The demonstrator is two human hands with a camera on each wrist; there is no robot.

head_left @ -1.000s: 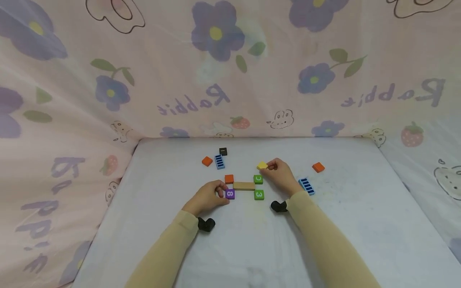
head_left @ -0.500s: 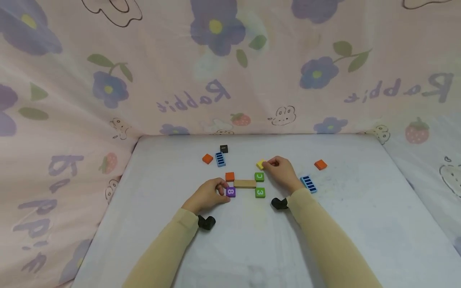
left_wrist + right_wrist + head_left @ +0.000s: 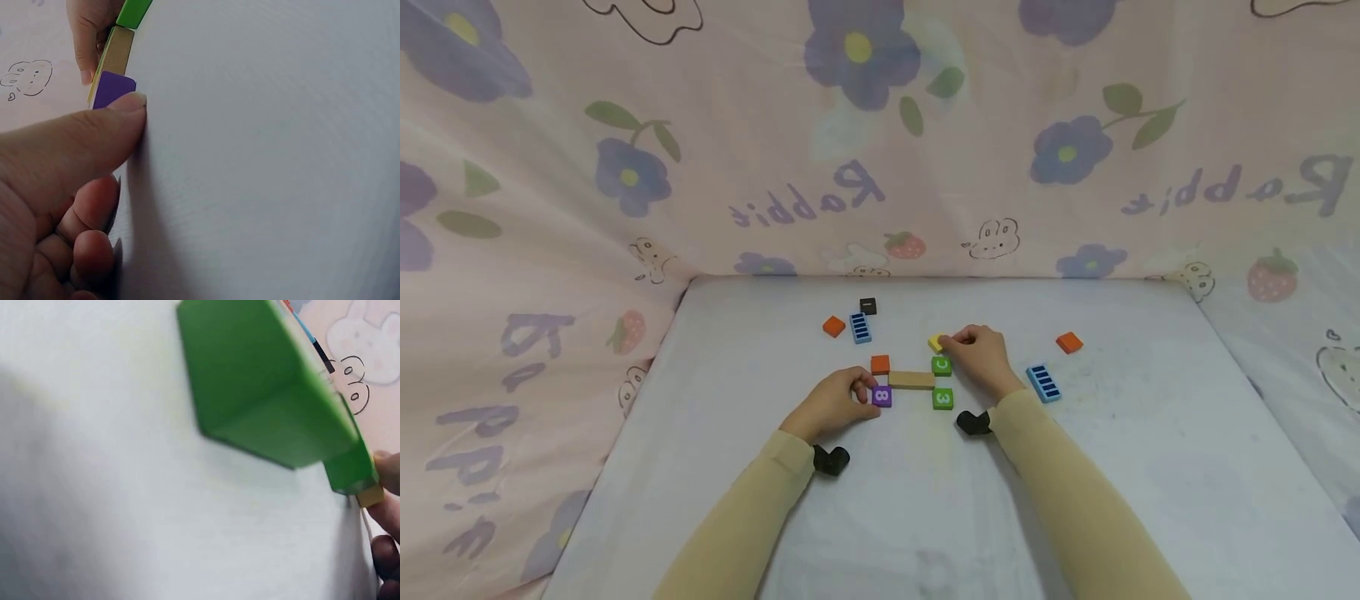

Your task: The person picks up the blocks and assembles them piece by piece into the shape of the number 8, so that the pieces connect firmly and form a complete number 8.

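The left hand (image 3: 832, 402) pinches the purple block (image 3: 882, 396) beside the wooden strip (image 3: 912, 381); beyond it (past the farther green block (image 3: 942, 367)), the right hand (image 3: 986, 358) pinches a yellow block (image 3: 935, 342)

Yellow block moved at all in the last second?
Yes, left in the head view: the yellow block's left edge sat right of the far green block's left edge; now it sticks out left past it.
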